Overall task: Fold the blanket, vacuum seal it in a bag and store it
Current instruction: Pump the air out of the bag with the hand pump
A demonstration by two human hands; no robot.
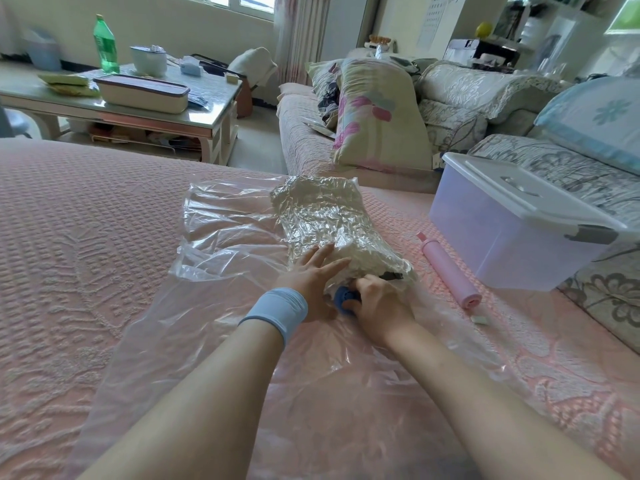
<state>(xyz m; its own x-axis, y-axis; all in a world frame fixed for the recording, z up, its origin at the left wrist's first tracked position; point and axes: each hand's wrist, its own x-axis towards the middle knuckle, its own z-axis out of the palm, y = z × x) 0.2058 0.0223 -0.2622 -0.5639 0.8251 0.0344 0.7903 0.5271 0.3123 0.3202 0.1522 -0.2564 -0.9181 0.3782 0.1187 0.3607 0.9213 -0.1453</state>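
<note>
The blanket [329,216] lies squeezed into a tight, wrinkled bundle inside the clear plastic bag [225,230], which is spread flat on the pink cover [86,237]. The bundle's long axis runs away from the person, its far end leaning a little to the left and its near end lying at the hands. Loose, flat plastic spreads to the left of it and back toward the person.

The left hand [311,275], with a pale blue wristband [280,310], rests with straight fingers on the bundle's near end. The right hand [377,303], just beside it, curls round the blue valve [343,296] on the bag.

A pink pump [448,271] lies to the right of the bag, roughly parallel to the bundle. Beyond it stands a clear storage box [512,220] with a white lid.
</note>
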